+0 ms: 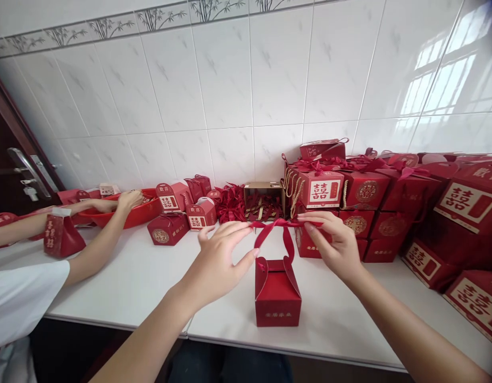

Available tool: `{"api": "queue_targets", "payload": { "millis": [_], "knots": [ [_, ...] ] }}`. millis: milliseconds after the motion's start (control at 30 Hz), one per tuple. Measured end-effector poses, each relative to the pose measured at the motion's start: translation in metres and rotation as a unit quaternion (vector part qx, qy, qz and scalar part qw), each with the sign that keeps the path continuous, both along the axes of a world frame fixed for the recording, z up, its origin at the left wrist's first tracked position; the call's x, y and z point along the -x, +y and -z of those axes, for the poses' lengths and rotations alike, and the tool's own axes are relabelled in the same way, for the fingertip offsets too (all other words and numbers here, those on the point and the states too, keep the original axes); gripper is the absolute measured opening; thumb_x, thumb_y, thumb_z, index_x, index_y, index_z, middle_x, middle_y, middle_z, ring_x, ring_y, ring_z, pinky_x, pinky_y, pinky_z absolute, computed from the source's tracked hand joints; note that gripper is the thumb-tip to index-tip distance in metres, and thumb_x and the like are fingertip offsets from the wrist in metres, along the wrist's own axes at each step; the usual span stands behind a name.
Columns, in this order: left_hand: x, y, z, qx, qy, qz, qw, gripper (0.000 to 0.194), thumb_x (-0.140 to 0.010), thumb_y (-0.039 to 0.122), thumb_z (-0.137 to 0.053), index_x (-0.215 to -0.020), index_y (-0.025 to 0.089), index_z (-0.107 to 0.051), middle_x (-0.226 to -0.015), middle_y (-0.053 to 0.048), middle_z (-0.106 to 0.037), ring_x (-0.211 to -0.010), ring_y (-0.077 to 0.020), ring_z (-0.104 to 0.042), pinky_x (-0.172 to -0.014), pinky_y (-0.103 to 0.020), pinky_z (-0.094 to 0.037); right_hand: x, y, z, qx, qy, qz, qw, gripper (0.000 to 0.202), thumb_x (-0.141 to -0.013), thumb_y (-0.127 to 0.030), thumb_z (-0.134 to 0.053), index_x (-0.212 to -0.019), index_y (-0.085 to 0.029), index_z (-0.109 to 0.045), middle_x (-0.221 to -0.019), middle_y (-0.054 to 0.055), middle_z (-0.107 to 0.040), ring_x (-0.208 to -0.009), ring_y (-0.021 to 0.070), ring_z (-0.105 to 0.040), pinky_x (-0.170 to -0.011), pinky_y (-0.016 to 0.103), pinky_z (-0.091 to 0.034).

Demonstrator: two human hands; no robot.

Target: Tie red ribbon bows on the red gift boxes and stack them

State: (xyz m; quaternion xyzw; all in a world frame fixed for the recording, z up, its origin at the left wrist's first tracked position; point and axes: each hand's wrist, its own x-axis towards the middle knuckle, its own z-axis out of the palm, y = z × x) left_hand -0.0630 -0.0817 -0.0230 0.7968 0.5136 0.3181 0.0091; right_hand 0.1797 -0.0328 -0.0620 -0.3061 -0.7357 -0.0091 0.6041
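Observation:
A small red gift box (277, 303) with curved top flaps stands upright on the white table. Through its top runs a red ribbon (289, 242), whose two sides rise and cross above the box. My left hand (225, 255) pinches one end of this ribbon, its thumb close to the ribbon's left side. On the other side, my right hand (333, 239) pinches the other end between thumb and fingers. Both hands hold the ribbon stretched sideways over the box, which neither of them touches.
Stacked red gift boxes (365, 191) fill the right side. An open carton (265, 186) with ribbons stands by the wall, beside a ribbon pile (232, 202). At left, a co-worker's hand (131, 199) reaches into a red basin (110, 219). More boxes (168, 230) stand nearby.

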Motion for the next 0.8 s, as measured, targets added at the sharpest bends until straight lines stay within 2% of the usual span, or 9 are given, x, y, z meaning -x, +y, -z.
{"api": "queue_targets", "payload": {
  "millis": [100,200,300,400,433,500,567,667,800],
  "knots": [
    [0.024,-0.006,0.013,-0.018,0.044,-0.079,0.996,0.039,-0.083,0.045,-0.053,-0.114,0.024,-0.064,-0.131,-0.010,-0.059,-0.123,-0.0331,-0.050,-0.110,-0.056,-0.014,-0.020,-0.010,0.019,0.102,0.080,0.059,0.990,0.025,-0.089,-0.033,-0.052,-0.067,-0.021,-0.055,-0.068,0.001,-0.056,-0.065,0.0162,-0.053,-0.059,0.029,-0.039],
    [0.057,-0.013,0.030,0.020,0.053,-0.171,0.984,0.039,-0.081,0.046,-0.053,-0.110,0.024,-0.066,-0.127,-0.011,-0.062,-0.119,-0.0351,-0.052,-0.107,-0.058,-0.018,-0.049,-0.019,0.048,0.180,0.097,0.141,0.969,0.037,-0.084,-0.040,-0.055,-0.057,-0.021,-0.039,-0.058,-0.001,-0.041,-0.055,0.0135,-0.041,-0.051,0.027,-0.033],
    [0.089,-0.019,0.047,0.120,0.051,-0.231,0.964,0.038,-0.078,0.049,-0.054,-0.104,0.026,-0.069,-0.123,-0.010,-0.065,-0.109,-0.0360,-0.060,-0.104,-0.058,-0.024,-0.077,-0.024,0.078,0.271,0.073,0.170,0.945,0.034,-0.080,-0.046,-0.056,-0.058,-0.021,-0.047,-0.059,0.001,-0.049,-0.059,0.0170,-0.048,-0.053,0.029,-0.037],
    [0.102,-0.020,0.058,0.216,0.054,-0.205,0.953,0.036,-0.077,0.055,-0.052,-0.092,0.028,-0.071,-0.119,-0.008,-0.067,-0.110,-0.0357,-0.059,-0.101,-0.054,-0.031,-0.090,-0.024,0.094,0.365,0.055,0.131,0.920,0.033,-0.080,-0.051,-0.054,-0.072,-0.020,-0.061,-0.070,0.004,-0.062,-0.066,0.0221,-0.059,-0.055,0.031,-0.044],
    [0.100,-0.019,0.060,0.215,0.055,-0.200,0.955,0.033,-0.077,0.054,-0.052,-0.085,0.028,-0.071,-0.120,-0.008,-0.066,-0.115,-0.0361,-0.055,-0.101,-0.054,-0.031,-0.090,-0.023,0.095,0.372,0.059,0.135,0.917,0.034,-0.081,-0.052,-0.053,-0.081,-0.019,-0.063,-0.078,0.006,-0.066,-0.071,0.0234,-0.061,-0.056,0.031,-0.046],
    [0.088,-0.014,0.063,0.164,0.038,-0.194,0.967,0.026,-0.076,0.049,-0.054,-0.074,0.026,-0.066,-0.123,-0.007,-0.063,-0.123,-0.0362,-0.048,-0.103,-0.056,-0.028,-0.083,-0.020,0.091,0.334,0.069,0.175,0.924,0.039,-0.081,-0.052,-0.054,-0.101,-0.019,-0.062,-0.097,0.010,-0.067,-0.084,0.0260,-0.063,-0.058,0.031,-0.049],
    [0.067,-0.005,0.064,0.117,-0.018,-0.157,0.981,0.020,-0.077,0.043,-0.054,-0.075,0.024,-0.060,-0.120,-0.007,-0.062,-0.122,-0.0329,-0.048,-0.103,-0.054,-0.030,-0.069,-0.018,0.082,0.276,0.057,0.186,0.941,0.041,-0.082,-0.051,-0.054,-0.108,-0.019,-0.060,-0.106,0.012,-0.065,-0.093,0.0268,-0.062,-0.060,0.032,-0.049],
    [0.033,0.010,0.067,0.131,-0.140,-0.042,0.981,0.018,-0.082,0.040,-0.053,-0.087,0.023,-0.054,-0.106,-0.005,-0.061,-0.109,-0.0248,-0.055,-0.100,-0.042,-0.038,-0.041,-0.016,0.069,0.286,0.003,0.080,0.955,0.034,-0.087,-0.049,-0.050,-0.101,-0.020,-0.061,-0.103,0.012,-0.065,-0.096,0.0260,-0.061,-0.060,0.031,-0.048],
    [0.002,0.026,0.079,0.205,-0.237,0.045,0.948,0.023,-0.079,0.040,-0.059,-0.086,0.021,-0.048,-0.093,-0.002,-0.053,-0.095,-0.0194,-0.056,-0.090,-0.034,-0.044,-0.006,-0.016,0.067,0.393,-0.030,-0.060,0.917,0.032,-0.086,-0.052,-0.051,-0.093,-0.020,-0.054,-0.092,0.008,-0.064,-0.089,0.0217,-0.060,-0.064,0.030,-0.047]
  ]
}}
